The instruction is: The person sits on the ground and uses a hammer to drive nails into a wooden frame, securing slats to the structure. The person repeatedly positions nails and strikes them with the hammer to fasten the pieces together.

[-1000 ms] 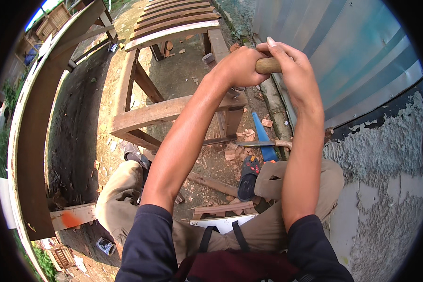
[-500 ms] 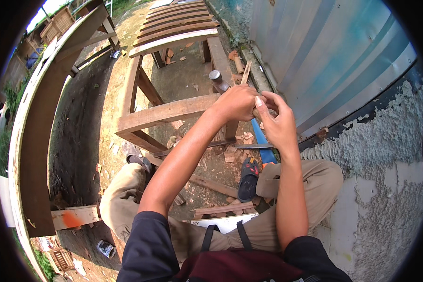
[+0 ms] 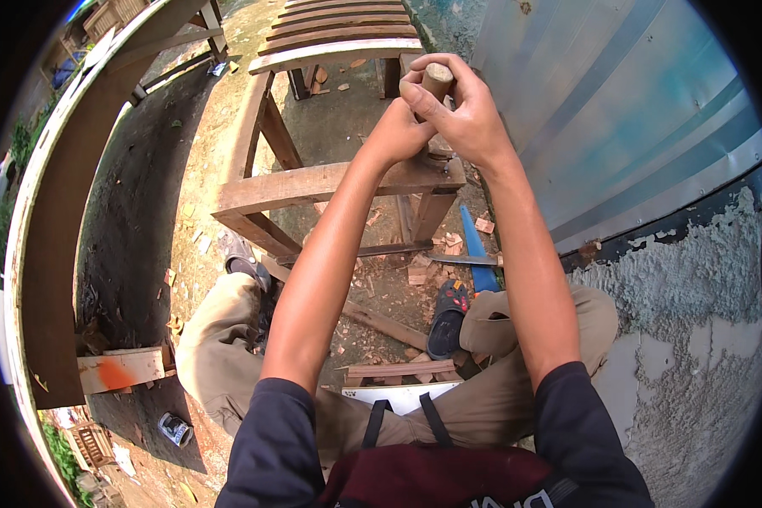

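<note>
My right hand (image 3: 468,106) is closed around a round wooden handle (image 3: 438,78), whose tan end sticks up between thumb and fingers. Just below and to its left, my left hand (image 3: 400,134) is closed around the lower part of the same handle. The handle's far end is hidden by my hands, so the tool's kind cannot be made out. Both hands are above the right corner of a wooden frame (image 3: 305,187), where a small dark piece and wood bits show by the joint.
Slats (image 3: 339,38) top the frame's far part. A blue saw blade (image 3: 480,254) and a metal blade (image 3: 461,259) lie among wood chips near my right shoe (image 3: 447,326). A corrugated metal sheet (image 3: 618,118) stands at right, a long board (image 3: 55,229) at left. A can (image 3: 175,429) lies lower left.
Both hands have moved up and away from me, to above the frame's right corner. The wooden handle's end now shows. The hammer head seen beside my left hand has gone from sight.
</note>
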A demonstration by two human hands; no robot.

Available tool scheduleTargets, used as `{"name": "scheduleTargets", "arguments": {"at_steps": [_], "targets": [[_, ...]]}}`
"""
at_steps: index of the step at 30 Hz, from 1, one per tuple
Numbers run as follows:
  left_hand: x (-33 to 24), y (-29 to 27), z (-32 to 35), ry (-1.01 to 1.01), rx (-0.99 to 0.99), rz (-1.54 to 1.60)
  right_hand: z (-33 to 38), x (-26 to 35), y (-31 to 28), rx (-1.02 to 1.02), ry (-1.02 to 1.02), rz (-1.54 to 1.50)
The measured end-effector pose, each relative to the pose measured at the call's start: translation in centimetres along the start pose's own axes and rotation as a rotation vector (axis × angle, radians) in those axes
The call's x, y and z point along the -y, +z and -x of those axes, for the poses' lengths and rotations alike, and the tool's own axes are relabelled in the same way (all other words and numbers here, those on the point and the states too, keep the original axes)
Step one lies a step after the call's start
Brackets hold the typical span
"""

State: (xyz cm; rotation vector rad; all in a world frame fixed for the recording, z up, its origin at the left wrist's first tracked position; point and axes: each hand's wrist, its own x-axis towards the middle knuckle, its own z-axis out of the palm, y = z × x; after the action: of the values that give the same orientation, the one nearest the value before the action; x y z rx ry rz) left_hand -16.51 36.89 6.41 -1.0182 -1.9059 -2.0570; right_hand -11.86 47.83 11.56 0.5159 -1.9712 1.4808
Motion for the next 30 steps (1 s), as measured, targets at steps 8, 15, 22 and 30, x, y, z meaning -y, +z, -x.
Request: {"name": "scheduleTargets", "arguments": {"at_steps": [8,15,22,30], "targets": [[3.8,-0.5,-2.2,-0.365,0.022,0.095,-7.1,-4.3,1.5,0.184,0.309,-0.245],[6.4,-3.7,0.0,-0.281,-0.405,0.119,-7.8,-6.4,13.9,0.348,0.154,0.334],[5.6,-5.8,0.7,-0.23,-0.399,0.039,-7.8,-3.2,10.5,0.457,0.434,-0.196],[-4.8,-2.1,2.2,-0.072,-0.041,-0.356,-5.7,8.9,-1.5,0.632,0.159,0.561]]}}
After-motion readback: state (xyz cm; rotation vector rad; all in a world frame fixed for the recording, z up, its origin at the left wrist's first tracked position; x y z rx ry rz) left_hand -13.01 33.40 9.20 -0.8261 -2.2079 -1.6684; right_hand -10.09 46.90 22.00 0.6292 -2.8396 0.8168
